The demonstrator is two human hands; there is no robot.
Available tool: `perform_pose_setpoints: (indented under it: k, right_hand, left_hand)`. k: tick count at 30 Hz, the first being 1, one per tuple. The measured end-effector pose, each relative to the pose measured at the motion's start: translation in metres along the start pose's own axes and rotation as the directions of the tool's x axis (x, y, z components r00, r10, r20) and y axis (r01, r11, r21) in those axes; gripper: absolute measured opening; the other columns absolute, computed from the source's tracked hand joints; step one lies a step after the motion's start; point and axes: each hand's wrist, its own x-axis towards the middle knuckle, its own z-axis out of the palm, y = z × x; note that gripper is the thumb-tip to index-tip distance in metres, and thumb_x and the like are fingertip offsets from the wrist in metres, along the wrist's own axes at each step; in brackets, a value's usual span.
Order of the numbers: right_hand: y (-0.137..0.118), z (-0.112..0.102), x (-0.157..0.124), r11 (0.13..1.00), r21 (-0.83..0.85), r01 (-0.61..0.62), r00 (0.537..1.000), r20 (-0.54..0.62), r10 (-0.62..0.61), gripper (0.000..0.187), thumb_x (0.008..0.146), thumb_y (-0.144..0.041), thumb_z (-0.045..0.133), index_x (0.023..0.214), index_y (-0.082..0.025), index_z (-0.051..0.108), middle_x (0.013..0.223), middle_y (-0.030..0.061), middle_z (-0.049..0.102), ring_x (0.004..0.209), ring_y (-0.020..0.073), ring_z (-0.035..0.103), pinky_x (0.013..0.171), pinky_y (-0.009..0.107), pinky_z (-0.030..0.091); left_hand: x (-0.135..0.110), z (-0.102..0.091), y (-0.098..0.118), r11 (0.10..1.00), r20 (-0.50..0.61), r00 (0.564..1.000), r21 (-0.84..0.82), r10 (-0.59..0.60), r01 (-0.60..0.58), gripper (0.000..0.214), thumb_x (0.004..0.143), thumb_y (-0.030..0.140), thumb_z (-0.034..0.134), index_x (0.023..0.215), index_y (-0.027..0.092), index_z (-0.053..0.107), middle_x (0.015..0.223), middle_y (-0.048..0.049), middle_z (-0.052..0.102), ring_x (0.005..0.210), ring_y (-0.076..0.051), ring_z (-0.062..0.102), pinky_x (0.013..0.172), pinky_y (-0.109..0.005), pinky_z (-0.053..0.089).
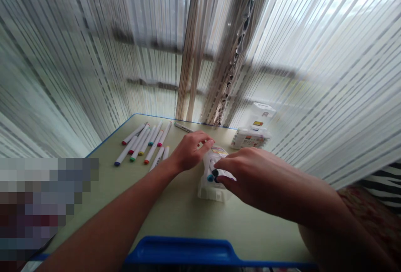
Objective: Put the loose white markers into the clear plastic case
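Note:
A clear plastic marker case (216,194) lies on the table in front of me, with a few markers in it, one with a blue cap (209,178). My left hand (192,151) is at the case's far left edge, its thumb and fingers closed on it. My right hand (250,174) reaches over the case from the right. Its thumb and forefinger pinch a white marker with a dark cap (214,172) at the case's opening. The right hand hides part of the case.
Several white markers with coloured ends (145,142) lie loose on the left of the pale table (250,230). A single marker (184,128) lies near the back edge. Another clear marker case (250,138) stands at the back right. String curtains (150,63) hang behind the table.

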Motion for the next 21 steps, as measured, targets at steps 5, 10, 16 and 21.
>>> perform_pose_setpoints:
  k: [5,10,16,21]
  right_hand:
    - [0.01,-0.017,-0.008,0.997,0.077,0.021,0.988,-0.152,-0.009,0.011,0.09,-0.023,0.067,0.088,-0.019,0.076,0.067,0.003,0.071,0.06,0.0136,0.064,0.06,0.025,0.04]
    - [0.034,-0.025,0.0,0.989,0.136,-0.05,0.95,-0.301,0.09,0.015,0.09,-0.025,0.065,0.088,-0.019,0.078,0.064,-0.0001,0.071,0.059,0.0115,0.066,0.061,0.023,0.043]
    - [0.08,-0.009,0.031,0.962,0.181,-0.205,0.958,-0.163,0.234,0.023,0.09,-0.032,0.062,0.091,-0.017,0.079,0.077,0.0035,0.075,0.07,0.0135,0.067,0.066,0.025,0.043]
    - [0.1,0.006,0.042,0.947,0.15,-0.284,0.957,-0.017,0.289,0.026,0.091,-0.035,0.061,0.096,-0.017,0.079,0.089,0.0069,0.077,0.077,0.0149,0.066,0.068,0.026,0.042]
  left_hand:
    - [0.001,-0.001,-0.003,0.997,-0.057,0.998,0.063,-0.034,0.037,0.03,0.097,0.029,0.05,0.088,0.016,0.076,0.09,-0.0073,0.076,0.089,-0.021,0.07,0.081,-0.033,0.053]
    - [0.001,-0.001,-0.013,0.985,-0.104,0.991,0.138,-0.086,0.1,0.03,0.095,0.03,0.051,0.088,0.017,0.077,0.091,-0.0071,0.078,0.087,-0.021,0.07,0.071,-0.03,0.053]
    - [0.001,-0.002,-0.024,0.963,-0.107,0.985,0.224,-0.132,0.153,0.026,0.091,0.028,0.055,0.091,0.016,0.078,0.093,-0.008,0.078,0.081,-0.02,0.07,0.068,-0.029,0.055]
    - [0.002,-0.004,-0.025,0.944,-0.091,0.987,0.295,-0.129,0.15,0.023,0.089,0.026,0.057,0.089,0.016,0.077,0.089,-0.0079,0.078,0.075,-0.02,0.07,0.066,-0.03,0.054]
